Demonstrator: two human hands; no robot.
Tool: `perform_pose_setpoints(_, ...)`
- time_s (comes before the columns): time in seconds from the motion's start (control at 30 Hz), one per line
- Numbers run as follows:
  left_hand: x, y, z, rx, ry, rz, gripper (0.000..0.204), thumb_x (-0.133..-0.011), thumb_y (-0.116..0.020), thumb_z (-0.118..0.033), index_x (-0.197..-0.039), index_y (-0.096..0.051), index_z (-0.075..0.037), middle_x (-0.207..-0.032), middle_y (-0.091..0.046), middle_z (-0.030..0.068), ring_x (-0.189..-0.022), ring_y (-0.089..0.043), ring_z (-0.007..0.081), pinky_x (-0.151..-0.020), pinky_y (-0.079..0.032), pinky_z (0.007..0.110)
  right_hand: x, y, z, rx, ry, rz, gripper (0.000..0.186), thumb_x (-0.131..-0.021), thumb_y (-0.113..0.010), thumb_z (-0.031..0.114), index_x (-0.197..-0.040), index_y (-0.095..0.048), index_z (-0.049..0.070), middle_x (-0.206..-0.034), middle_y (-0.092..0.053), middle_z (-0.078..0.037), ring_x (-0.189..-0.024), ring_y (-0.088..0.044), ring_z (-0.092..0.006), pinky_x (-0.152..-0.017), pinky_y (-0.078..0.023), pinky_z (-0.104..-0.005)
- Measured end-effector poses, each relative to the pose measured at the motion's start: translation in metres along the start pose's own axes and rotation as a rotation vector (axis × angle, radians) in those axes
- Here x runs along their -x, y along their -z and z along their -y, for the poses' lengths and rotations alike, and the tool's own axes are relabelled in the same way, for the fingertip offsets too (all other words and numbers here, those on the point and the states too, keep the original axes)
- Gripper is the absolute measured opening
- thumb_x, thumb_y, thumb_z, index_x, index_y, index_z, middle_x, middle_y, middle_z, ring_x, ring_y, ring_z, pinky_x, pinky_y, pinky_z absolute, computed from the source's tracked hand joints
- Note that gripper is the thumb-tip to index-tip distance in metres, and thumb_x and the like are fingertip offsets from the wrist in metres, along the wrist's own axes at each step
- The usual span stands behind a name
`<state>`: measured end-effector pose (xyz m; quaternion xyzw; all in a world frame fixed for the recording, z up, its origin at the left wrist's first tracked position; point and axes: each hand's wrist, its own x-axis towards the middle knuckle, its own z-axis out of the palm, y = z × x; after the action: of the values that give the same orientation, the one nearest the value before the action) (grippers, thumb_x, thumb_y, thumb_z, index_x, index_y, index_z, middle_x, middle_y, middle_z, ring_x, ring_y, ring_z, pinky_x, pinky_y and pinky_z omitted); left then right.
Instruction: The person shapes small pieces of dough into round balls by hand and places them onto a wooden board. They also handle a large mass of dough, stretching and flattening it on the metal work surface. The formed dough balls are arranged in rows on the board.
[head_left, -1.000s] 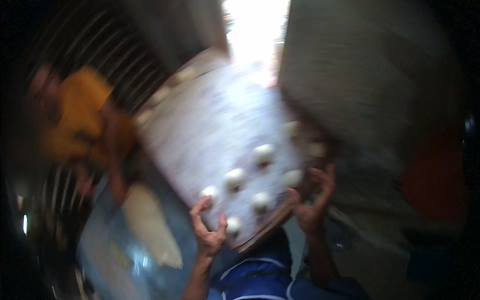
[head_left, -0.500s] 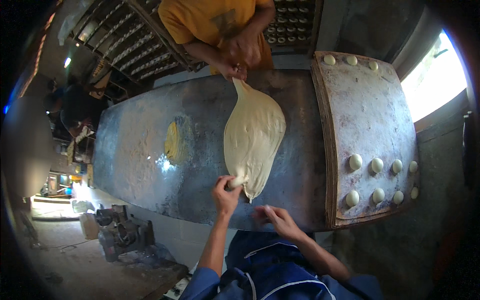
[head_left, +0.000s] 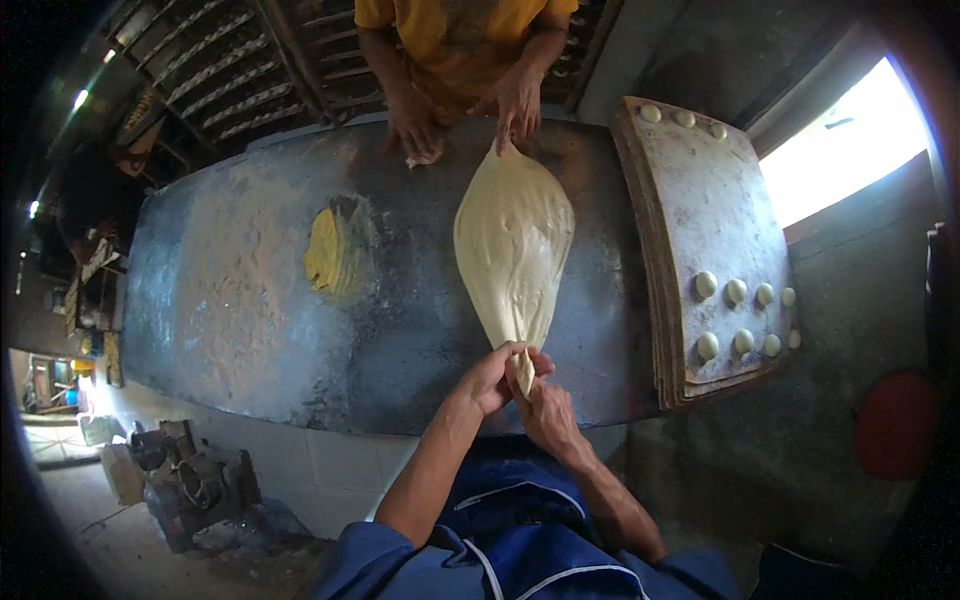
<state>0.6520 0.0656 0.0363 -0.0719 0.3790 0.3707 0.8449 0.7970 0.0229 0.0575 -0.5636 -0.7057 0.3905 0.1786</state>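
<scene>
A large, pale sheet of dough lies stretched along the dark table, broad in the middle and narrowing at both ends. Its near tip is bunched between my hands at the table's front edge. My left hand is closed round the dough from the left. Just below and to the right, my right hand pinches the same twisted tip, which pokes up between the fingers. Across the table, a co-worker's hand touches the dough's far point. The co-worker's other hand presses a small dough scrap on the tabletop.
Yellow fat is smeared on the table, left of the dough. Stacked boards at the right carry several dough balls. A dark machine stands on the floor at lower left. Racks line the back.
My right hand, formerly apart from the dough, has joined my left at its near tip. The dough piece in my left hand no longer shows. One co-worker hand has moved left onto the table.
</scene>
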Motion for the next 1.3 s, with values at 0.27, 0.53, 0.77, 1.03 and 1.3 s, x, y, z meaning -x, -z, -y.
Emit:
perform_pose_setpoints(0.27,0.017,0.005,0.007,-0.038,-0.007,-0.152,0.019,-0.098,-0.049,-0.023,-0.083,-0.048,-0.013,-0.059,-0.034,-0.0078,-0.042,-0.026,0.0048,-0.041,-0.028,0.024,0.039,0.080,0.072,-0.308,0.508,0.531,0.029,-0.089,-0.072,0.008,-0.116,-0.063,0.001,-0.106,-0.067,-0.018,-0.092,-0.070,-0.0353,-0.085,-0.056,-0.0423)
perform_pose_setpoints(0.53,0.027,0.031,0.016,-1.790,-0.686,-0.509,0.022,-0.097,-0.059,-0.019,-0.094,-0.066,0.001,-0.076,-0.069,0.0189,-0.071,-0.070,0.0377,-0.066,-0.057,0.048,-0.140,-0.030,0.034,-0.436,0.264,0.532,0.031,-0.105,-0.056,0.028,-0.097,-0.065,-0.001,-0.095,-0.069,-0.010,-0.079,-0.064,-0.0224,-0.075,-0.051,-0.0422)
perform_pose_setpoints(0.77,0.163,-0.077,-0.011,-1.791,-1.218,0.117,0.017,-0.099,-0.055,-0.017,-0.092,-0.063,-0.003,-0.093,-0.069,0.0137,-0.095,-0.068,0.0351,-0.095,-0.048,0.050,-0.075,-0.020,-0.001,-0.495,0.623,0.155,0.026,-0.101,-0.058,0.024,-0.105,-0.061,-0.001,-0.107,-0.055,-0.016,-0.100,-0.052,-0.0319,-0.085,-0.044,-0.0421)
perform_pose_setpoints(1.03,0.067,0.122,-0.054,-1.972,-1.218,-0.955,0.026,-0.097,-0.062,-0.018,-0.115,-0.048,-0.004,-0.102,-0.058,0.0132,-0.098,-0.056,0.0353,-0.089,-0.039,0.049,-0.058,0.064,-0.098,0.411,0.250,-0.350,0.039,-0.085,-0.076,0.026,-0.112,-0.058,0.003,-0.098,-0.049,-0.021,-0.091,-0.049,-0.0403,-0.081,-0.040,-0.0523)
perform_pose_setpoints(1.3,0.044,0.145,-0.033,-1.740,-1.380,-0.610,0.031,-0.093,-0.071,-0.007,-0.108,-0.044,-0.003,-0.101,-0.053,0.0166,-0.088,-0.054,0.0342,-0.083,-0.043,0.049,-0.011,0.056,-0.153,0.364,0.424,-0.077,0.033,-0.074,-0.080,0.013,-0.095,-0.054,0.008,-0.089,-0.056,-0.018,-0.084,-0.054,-0.0388,-0.077,-0.042,-0.0526)
